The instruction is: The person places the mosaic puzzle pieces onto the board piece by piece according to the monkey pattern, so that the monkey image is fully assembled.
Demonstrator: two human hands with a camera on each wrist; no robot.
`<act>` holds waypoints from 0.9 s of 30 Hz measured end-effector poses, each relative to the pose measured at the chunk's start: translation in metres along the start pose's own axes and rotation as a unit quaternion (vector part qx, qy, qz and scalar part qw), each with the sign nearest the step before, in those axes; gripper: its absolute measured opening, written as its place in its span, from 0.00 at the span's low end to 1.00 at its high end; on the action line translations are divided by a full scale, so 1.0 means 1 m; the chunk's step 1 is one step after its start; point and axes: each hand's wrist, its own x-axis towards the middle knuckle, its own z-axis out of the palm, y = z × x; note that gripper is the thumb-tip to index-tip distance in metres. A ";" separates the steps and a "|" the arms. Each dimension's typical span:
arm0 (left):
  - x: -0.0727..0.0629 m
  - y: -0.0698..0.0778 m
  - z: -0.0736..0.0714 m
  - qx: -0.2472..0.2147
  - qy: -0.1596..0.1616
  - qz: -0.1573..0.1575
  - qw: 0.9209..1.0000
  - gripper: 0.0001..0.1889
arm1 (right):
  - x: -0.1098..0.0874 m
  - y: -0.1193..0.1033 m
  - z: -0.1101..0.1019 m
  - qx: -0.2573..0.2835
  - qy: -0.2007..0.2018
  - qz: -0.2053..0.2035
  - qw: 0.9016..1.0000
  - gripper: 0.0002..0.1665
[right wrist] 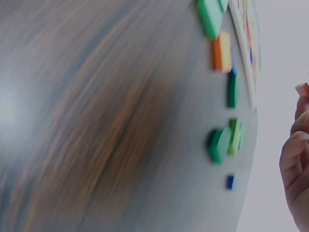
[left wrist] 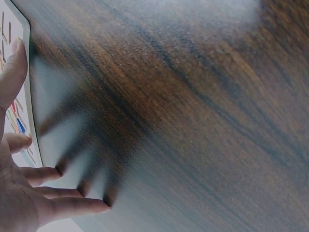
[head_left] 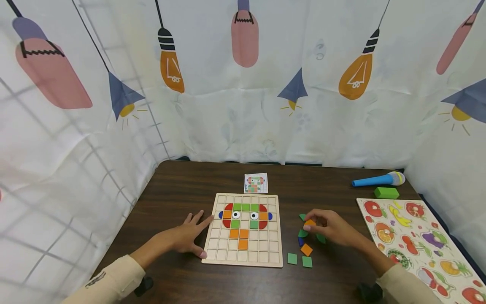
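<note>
A light wooden grid board (head_left: 265,250) lies on the dark table with red, green, orange and blue tiles and two eye tiles set in its squares. My left hand (head_left: 187,236) is spread at the board's left edge, thumb and index finger touching it. In my right hand (head_left: 334,228), thumb and fingers pinch an orange tile (head_left: 310,223) right of the board, held above the table in the right wrist view. Below that hand lie another orange tile (head_left: 306,250), a blue piece (head_left: 301,241), a rounded green piece (head_left: 303,233) and green square tiles (head_left: 292,258).
Behind the board lies a small picture card (head_left: 256,183) with a tile pattern. At the right are a fruit picture board (head_left: 414,228), a green block (head_left: 386,193) and a blue toy microphone (head_left: 373,180). A printed curtain (head_left: 235,114) hangs behind the table.
</note>
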 end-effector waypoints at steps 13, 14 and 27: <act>-0.001 0.000 -0.001 0.005 0.000 -0.002 1.000 0.59 | 0.028 -0.051 0.060 0.033 -0.076 -0.008 0.997 0.21; -0.001 0.000 -0.001 0.005 0.000 -0.001 1.000 0.59 | 0.030 -0.055 0.066 0.034 -0.082 -0.014 0.996 0.20; -0.001 0.000 0.000 0.008 -0.002 -0.004 1.000 0.59 | 0.052 -0.085 0.124 0.028 -0.127 -0.026 0.991 0.14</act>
